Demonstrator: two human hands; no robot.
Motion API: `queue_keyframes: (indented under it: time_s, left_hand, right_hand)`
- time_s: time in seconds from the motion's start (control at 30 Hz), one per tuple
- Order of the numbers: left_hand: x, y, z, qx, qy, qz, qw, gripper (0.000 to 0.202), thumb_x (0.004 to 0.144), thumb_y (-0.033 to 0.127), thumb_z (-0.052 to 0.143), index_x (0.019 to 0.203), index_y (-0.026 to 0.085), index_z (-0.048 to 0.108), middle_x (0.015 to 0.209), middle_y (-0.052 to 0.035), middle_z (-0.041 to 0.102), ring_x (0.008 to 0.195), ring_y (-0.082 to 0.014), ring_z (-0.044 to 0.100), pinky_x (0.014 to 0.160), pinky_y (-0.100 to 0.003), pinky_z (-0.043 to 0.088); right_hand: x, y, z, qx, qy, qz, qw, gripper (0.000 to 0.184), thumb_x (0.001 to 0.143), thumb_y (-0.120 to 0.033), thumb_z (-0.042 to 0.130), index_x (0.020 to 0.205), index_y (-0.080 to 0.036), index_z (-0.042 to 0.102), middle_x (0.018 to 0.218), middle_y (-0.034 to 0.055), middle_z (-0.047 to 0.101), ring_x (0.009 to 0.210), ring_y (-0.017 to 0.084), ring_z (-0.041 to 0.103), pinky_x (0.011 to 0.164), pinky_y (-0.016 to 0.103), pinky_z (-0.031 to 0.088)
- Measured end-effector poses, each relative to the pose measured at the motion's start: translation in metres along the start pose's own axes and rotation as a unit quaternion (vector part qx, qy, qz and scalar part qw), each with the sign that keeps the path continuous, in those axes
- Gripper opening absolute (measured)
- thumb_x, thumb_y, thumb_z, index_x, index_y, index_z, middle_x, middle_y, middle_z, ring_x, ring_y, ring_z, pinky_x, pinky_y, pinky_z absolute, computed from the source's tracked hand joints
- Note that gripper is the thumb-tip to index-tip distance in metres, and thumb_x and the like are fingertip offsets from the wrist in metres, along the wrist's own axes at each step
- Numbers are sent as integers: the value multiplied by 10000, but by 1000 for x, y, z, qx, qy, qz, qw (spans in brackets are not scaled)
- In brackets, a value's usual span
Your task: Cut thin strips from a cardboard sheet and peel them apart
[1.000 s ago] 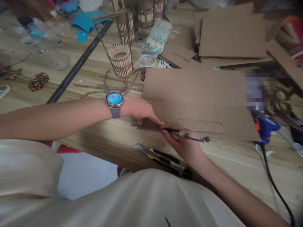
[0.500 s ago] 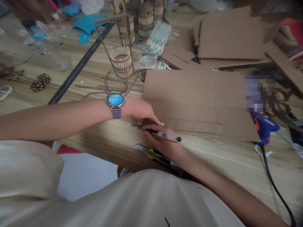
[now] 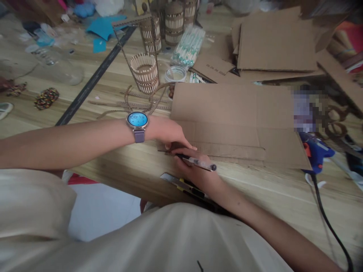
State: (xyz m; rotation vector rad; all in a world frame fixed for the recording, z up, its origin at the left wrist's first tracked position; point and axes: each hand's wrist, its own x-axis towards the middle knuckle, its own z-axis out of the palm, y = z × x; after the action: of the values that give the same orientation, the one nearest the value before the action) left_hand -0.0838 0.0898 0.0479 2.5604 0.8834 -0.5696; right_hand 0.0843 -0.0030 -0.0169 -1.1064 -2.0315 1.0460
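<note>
A large flat cardboard sheet lies on the wooden table in front of me. Along its near edge rests a narrow cardboard strip. My left hand, with a watch on its wrist, bends over the strip's left end and holds it down against the sheet; some of its fingers are hidden. Close beside it, my right hand is closed round a clear pen with a black cap end. The pen's tip sits by the left fingertips and cannot be made out. A yellow and black utility knife lies just below my right hand.
Beyond the sheet stand a stick-and-cardboard basket, a tape roll and a bag of sticks. Cardboard pieces are stacked at the back right. A blue glue gun with a cord lies right; a dark ruler lies left.
The pen and my right hand have shifted very slightly. My left hand stays in place on the strip, and the view has moved a little.
</note>
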Motion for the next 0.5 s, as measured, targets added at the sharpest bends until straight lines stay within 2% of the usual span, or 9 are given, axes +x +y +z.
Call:
queue_keyframes:
  time_s: [0.07,0.1,0.2,0.3,0.4,0.5]
  left_hand:
    - [1,0,-4,16,-84,28,996,822,836,8,654,1470,505,490,900,65,785,654,-142,540,617,-245,308]
    - [2,1,-7,28,-108,33,993,871,829,4,655,1495,522,436,957,60,789,682,-151,556,617,-248,310]
    - [4,1,-11,47,-122,24,991,917,812,33,682,1514,539,380,1022,46,786,723,-169,591,609,-252,323]
    - [4,1,-11,41,-113,25,992,926,782,23,697,1494,544,415,988,42,787,700,-172,599,588,-251,320]
    - [2,2,-9,47,-98,27,994,934,784,2,700,1491,543,420,995,38,787,671,-163,573,578,-249,301]
    - [-1,4,-8,54,-87,31,994,919,814,-28,671,1498,529,413,985,38,788,650,-146,530,582,-244,279]
  right_hand:
    - [-7,3,-12,-5,12,14,1000,196,905,-239,578,985,-256,757,1010,24,808,926,194,764,869,325,594]
    - [-11,6,-19,-10,24,23,999,187,904,-253,581,970,-254,756,978,25,809,893,197,767,846,324,601]
    - [-25,13,-42,-35,58,54,996,170,906,-312,600,942,-251,754,923,28,805,844,209,767,797,325,614]
    - [-34,14,-57,-61,79,77,992,154,906,-332,612,920,-260,748,879,28,795,822,220,764,767,330,620]
    - [-33,9,-52,-48,70,58,995,148,908,-304,607,948,-266,744,917,27,799,854,217,765,789,335,616]
    - [-23,4,-34,-24,34,18,999,173,915,-274,588,980,-259,748,959,24,806,881,197,765,829,325,601]
